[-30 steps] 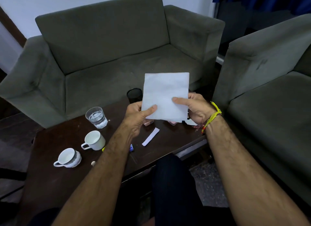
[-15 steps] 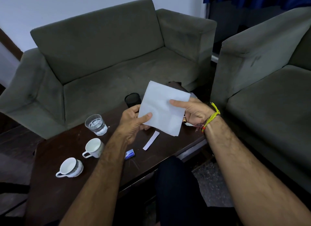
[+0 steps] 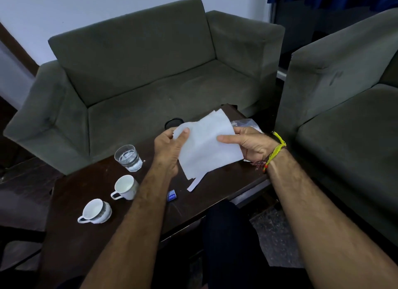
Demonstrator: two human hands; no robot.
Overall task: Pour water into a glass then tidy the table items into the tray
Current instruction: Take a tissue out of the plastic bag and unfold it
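Up near the middle of the frame, both hands hold a white napkin [image 3: 206, 146] above the dark counter [image 3: 71, 241]. The left hand [image 3: 170, 146] pinches its left edge, thumb on top, and the right hand [image 3: 247, 144] grips the right side, thumb laid flat across the paper, so neither hand is loose. Lower left of that, a clear glass [image 3: 128, 158] stands upright, roughly half full of water. Just below it sits a white cup [image 3: 125, 187], looks empty inside, and further toward the lower left a second white cup [image 3: 95, 211] leans over on its side, empty too. A black cup [image 3: 173, 123] peeks out behind the napkin; contents can't be made out. A small blue packet [image 3: 172, 195] and a white paper strip [image 3: 195, 184] lie on the counter under the hands.
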